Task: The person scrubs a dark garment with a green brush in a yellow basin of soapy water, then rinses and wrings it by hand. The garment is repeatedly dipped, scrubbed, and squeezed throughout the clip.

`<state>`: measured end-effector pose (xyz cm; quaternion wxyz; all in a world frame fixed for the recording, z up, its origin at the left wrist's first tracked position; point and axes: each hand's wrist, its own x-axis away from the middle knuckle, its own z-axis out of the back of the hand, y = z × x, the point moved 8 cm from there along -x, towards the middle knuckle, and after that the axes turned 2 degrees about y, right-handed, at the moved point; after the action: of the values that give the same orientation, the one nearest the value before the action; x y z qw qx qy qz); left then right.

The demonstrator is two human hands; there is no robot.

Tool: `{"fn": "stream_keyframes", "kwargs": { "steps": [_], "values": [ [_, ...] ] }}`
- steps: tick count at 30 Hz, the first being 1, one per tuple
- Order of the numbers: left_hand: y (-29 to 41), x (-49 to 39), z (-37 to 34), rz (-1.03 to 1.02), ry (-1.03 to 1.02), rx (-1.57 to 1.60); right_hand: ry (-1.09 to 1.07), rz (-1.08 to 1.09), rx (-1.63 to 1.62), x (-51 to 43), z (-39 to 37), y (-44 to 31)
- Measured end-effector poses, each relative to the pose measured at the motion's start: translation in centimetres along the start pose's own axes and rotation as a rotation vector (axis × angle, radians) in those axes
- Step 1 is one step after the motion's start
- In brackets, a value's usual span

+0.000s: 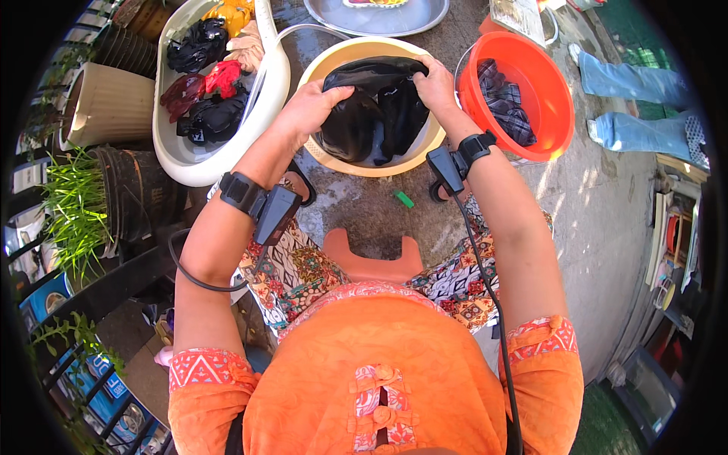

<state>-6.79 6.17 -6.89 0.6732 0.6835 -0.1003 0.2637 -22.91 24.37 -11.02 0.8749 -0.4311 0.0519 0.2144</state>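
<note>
Both my hands grip a wet black cloth garment [355, 122] over a yellow plastic basin [375, 169]. My left hand [313, 108] pinches its edge on the left side, thumb on top. At the upper right, my right hand [433, 82] holds another part of the edge. Between them the cloth is stretched, and its lower folds hang into the basin. A little cloudy water shows under the folds. The fingertips of both hands are partly hidden by the cloth.
A white tub [278, 85] with several wet garments stands left. Right of the basin is an orange bucket [554, 96] holding a plaid cloth [503, 102]. A metal basin [378, 17] lies beyond. A green object [404, 198] is on the ground. Another person's legs [637, 108] are at right.
</note>
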Motion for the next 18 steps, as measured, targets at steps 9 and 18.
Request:
{"fn": "stream_keyframes", "kwargs": {
  "steps": [9,18],
  "values": [
    [0.3,-0.5,-0.6,-0.007,0.018,0.238,-0.409,-0.156,-0.441,8.9,-7.5,-3.1],
    [4.2,2.8,-2.5,-0.115,-0.099,0.277,-0.707,-0.156,-0.034,10.6,-12.2,2.4]
  ]
}}
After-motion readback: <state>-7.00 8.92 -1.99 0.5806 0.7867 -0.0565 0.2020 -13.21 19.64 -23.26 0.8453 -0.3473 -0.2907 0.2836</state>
